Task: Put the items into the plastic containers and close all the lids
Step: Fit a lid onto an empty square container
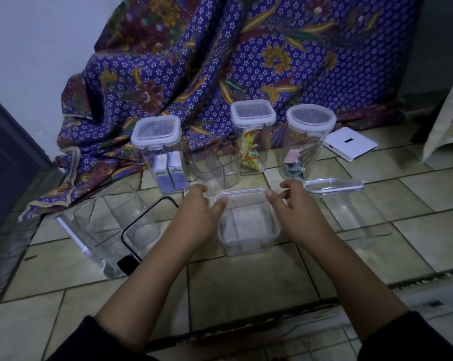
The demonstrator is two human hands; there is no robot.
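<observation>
A small square clear container stands on the tiled floor in front of me, its clear lid lying on top and something pale inside. My left hand grips the lid's left edge, thumb on the rim. My right hand grips the lid's right corner with curled fingers. Behind stand three tall lidded containers: one with two small boxes, one with colourful sachets, and a round one with folded papers. An empty container without a lid stands between them.
Clear containers lie on their sides at the left, next to a black-rimmed lid. Another clear container lies at the right under a loose lid. A white flat box and a purple patterned cloth are behind.
</observation>
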